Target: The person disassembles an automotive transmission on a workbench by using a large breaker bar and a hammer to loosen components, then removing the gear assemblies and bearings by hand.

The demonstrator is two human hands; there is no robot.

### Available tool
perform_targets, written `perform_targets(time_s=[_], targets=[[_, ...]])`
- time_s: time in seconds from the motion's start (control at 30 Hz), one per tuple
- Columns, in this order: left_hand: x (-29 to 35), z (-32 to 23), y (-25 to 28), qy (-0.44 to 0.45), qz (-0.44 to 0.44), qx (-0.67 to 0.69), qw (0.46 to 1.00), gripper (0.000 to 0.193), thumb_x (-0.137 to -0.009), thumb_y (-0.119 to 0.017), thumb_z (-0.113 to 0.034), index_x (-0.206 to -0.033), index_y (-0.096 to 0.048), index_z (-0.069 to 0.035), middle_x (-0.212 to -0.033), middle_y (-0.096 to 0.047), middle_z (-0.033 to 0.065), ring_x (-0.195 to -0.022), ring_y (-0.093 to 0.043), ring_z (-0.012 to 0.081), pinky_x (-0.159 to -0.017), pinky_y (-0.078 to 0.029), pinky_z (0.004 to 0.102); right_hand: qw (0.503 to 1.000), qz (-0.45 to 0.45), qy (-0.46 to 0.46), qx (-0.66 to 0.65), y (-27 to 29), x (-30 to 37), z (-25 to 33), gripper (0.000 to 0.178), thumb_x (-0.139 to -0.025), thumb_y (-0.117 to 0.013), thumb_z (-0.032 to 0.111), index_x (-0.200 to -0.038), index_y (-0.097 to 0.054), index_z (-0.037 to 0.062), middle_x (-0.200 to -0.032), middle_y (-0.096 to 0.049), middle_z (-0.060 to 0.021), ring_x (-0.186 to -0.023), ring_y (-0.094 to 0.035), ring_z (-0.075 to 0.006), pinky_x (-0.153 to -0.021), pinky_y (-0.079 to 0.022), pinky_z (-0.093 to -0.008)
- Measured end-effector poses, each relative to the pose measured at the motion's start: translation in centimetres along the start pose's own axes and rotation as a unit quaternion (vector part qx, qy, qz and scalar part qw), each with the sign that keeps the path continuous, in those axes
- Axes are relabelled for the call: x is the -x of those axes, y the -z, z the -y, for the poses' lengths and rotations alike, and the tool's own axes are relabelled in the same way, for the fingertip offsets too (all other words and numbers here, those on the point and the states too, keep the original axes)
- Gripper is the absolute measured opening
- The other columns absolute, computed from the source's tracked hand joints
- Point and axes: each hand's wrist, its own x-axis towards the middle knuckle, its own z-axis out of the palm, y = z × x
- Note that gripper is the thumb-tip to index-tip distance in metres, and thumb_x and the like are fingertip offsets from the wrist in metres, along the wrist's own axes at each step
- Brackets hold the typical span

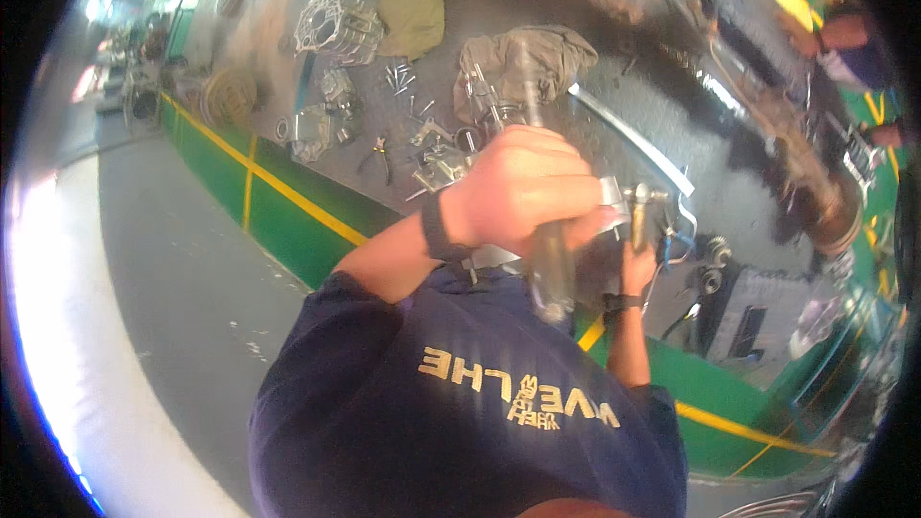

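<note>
My left hand (528,177) was curled tight around a long dark-grey metal shaft (552,273), blurred, running out of my fist toward twelve and six o'clock. My right hand (638,267), at four o'clock, seemed wrapped round the lower end of a T-shaped silver-and-brass-coloured metal tool (640,216); its fingers were too blurred to tell more. I judged that I was at the step of handling the shaft with the tool ready, and that the next move called for a firm left grip and careful aim. Farther out lay a crumpled grey-brown cloth (571,58) at twelve, a flat silver metal strip (635,134) at two, and loose silver bolts (398,79) at ten
</note>
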Motion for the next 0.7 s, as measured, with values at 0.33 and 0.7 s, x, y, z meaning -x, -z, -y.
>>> perform_targets(time_s=[0.33,0.7], targets=[[20.1,7.9,12.9,0.134,0.029,-0.155,0.978,0.027,-0.083,-0.074,-0.017,-0.071,-0.053,-0.007,-0.063,-0.051,0.0111,-0.06,-0.056,0.0349,-0.056,-0.043,0.0436,0.988,0.016,0.104,0.116,-2.7,0.7,-2.4,0.037,-0.084,-0.074,0.021,-0.114,-0.066,0.0013,-0.104,-0.073,-0.0239,-0.1,-0.068,-0.0465,-0.086,-0.054,-0.052],[37.4,20.6,12.4,0.132,0.229,-0.084,0.961,0.019,-0.071,-0.071,-0.018,-0.087,-0.065,-0.011,-0.087,-0.062,0.0076,-0.094,-0.061,0.0304,-0.084,-0.046,0.0441,0.966,0.113,-0.103,-0.206,1.5,11.6,8.9,0.033,-0.096,-0.065,0.03,-0.114,-0.069,0.002,-0.088,-0.07,-0.006,-0.071,-0.066,-0.0148,-0.058,-0.051,-0.0288]])
